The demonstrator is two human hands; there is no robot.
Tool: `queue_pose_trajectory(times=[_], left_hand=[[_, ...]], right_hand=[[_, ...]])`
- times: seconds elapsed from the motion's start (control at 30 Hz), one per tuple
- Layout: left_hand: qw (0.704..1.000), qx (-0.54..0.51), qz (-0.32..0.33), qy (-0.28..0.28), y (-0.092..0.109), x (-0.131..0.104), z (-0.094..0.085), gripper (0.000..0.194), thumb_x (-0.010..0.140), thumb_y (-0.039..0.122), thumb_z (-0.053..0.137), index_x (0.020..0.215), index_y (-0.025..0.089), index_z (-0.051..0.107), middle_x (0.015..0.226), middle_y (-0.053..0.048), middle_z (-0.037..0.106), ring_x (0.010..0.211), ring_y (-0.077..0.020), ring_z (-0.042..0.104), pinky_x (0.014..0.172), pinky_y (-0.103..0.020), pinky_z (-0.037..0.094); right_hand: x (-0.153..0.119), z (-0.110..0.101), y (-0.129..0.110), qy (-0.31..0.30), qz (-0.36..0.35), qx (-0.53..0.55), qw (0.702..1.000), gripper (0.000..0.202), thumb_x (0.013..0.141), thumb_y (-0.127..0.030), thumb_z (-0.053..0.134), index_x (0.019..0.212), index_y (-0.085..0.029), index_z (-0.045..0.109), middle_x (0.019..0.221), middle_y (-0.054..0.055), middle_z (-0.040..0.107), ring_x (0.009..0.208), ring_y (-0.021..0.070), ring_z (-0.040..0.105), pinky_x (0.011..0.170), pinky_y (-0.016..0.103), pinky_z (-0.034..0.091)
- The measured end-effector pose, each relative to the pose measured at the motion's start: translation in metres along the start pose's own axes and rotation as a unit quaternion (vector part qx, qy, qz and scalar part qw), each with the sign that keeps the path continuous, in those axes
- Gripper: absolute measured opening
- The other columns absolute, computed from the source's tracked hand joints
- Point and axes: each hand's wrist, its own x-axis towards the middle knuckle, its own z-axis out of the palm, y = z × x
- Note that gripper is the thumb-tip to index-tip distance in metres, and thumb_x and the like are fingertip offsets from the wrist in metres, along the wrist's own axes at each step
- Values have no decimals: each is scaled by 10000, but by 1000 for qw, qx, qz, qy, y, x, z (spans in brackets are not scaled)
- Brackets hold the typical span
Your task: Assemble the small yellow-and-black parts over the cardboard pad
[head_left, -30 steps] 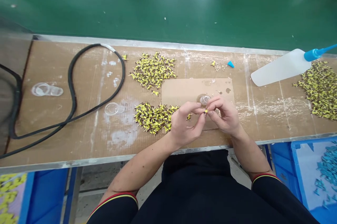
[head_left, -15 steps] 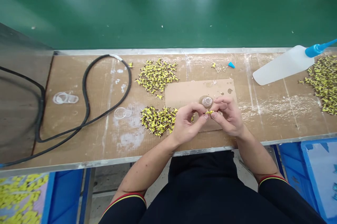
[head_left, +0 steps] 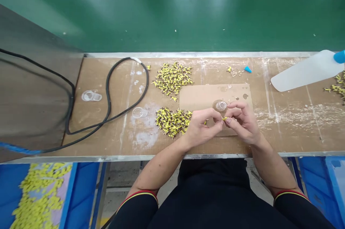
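Brown cardboard (head_left: 167, 149) covers the desk (head_left: 107, 158), likely against spills. Left hand (head_left: 204, 127) and right hand (head_left: 244, 123) pinch one tiny yellow figure (head_left: 224, 118) between thumbs and fingertips, presumably for fine control, near the clear cup (head_left: 221, 106).

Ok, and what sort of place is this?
Probably a factory or workshop bench for small parts: heaps of tiny yellow pieces lie on the brown worktop, a blue bin below holds more yellow parts, and there's a white bottle with a blue top.
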Motion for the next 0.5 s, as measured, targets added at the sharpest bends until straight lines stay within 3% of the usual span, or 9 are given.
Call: queue_pose_trajectory(times=[0.17, 0.23, 0.3, 0.4, 0.47, 0.5], left_hand=[[1000, -8, 4, -21, -1, 0, -3, 147, 843, 125, 670, 738, 192, 592, 653, 36, 656, 581, -82, 590, 615, -215, 491], [1000, 13, 22, -6, -4, 2, -11, 128, 852, 132, 684, 764, 195, 614, 681, 30, 676, 608, -89, 622, 639, -221, 512], [993, 66, 42, 83, -8, 8, -25, 95, 870, 170, 700, 805, 201, 637, 727, 18, 695, 661, -102, 654, 667, -230, 530], [932, 156, 57, 323, -16, 19, -57, 58, 897, 230, 700, 895, 207, 646, 812, 5, 692, 723, -103, 667, 691, -233, 549], [899, 187, 54, 392, -22, 27, -80, 108, 882, 262, 720, 916, 199, 639, 819, 3, 686, 714, -100, 669, 679, -225, 552], [896, 197, 36, 396, -26, 30, -91, 132, 873, 274, 733, 918, 193, 638, 821, 0, 688, 719, -101, 671, 688, -226, 555]], right_hand=[[-1, 0, 1, -10, -4, -5, 1000, 342, 1019, -189, 564, 1324, -314, 474, 763, -47, 600, 637, 122, 550, 596, 256, 474], [-1, 0, 1, -2, -15, -14, 1000, 357, 1016, -191, 568, 1336, -319, 473, 802, -33, 619, 674, 132, 577, 611, 265, 494], [0, 0, 2, 15, -27, -22, 999, 377, 1009, -196, 580, 1349, -321, 475, 872, -9, 638, 738, 146, 607, 634, 277, 519], [2, -1, 2, 30, -42, -39, 998, 373, 997, -199, 598, 1340, -312, 503, 939, 18, 645, 802, 162, 627, 664, 293, 545], [3, -2, 1, 16, -51, -65, 996, 342, 992, -194, 602, 1308, -304, 532, 921, 16, 646, 788, 162, 624, 666, 296, 549], [4, -3, 0, 5, -54, -81, 995, 320, 990, -191, 603, 1285, -299, 546, 900, 11, 647, 770, 160, 621, 659, 294, 546]])
